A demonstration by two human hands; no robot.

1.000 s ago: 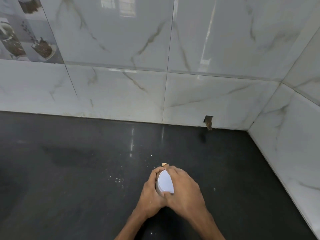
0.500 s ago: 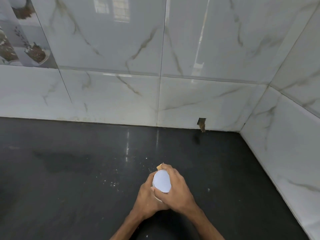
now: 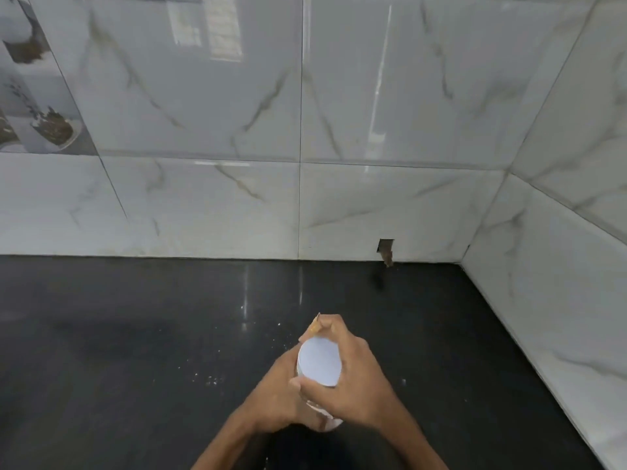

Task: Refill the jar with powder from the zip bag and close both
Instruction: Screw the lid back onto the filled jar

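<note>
The head view is the only one. It shows the jar [image 3: 324, 420] held low in the centre, above a dark polished counter [image 3: 135, 351] and tipped so its round white lid [image 3: 319, 362] faces the camera. The left hand [image 3: 271, 398] wraps the jar's body from the left with its fingers curled close together round the wall. The right hand [image 3: 359, 385] grips the lid's rim, with the thumb at the near edge and the fingers bent over the far edge. The lid sits on the mouth. Whether it is fully tight cannot be told.

A small tan scrap [image 3: 314, 329] pokes up past the right hand's fingertips. It may be a corner of the zip bag, but too little shows to be sure, and no bag is otherwise in view. Pale powder specks [image 3: 210, 379] lie scattered on the counter to the left of the hands.

The jar looks small, rigid and light, probably plastic, and its smooth wall could turn slippery if dusted with powder. The sound hold seems to be the one shown, one hand encircling the body as an anchor and the other working the lid's rim. The jar is best kept upright whenever the lid is loose, since fine powder spills easily.
</note>
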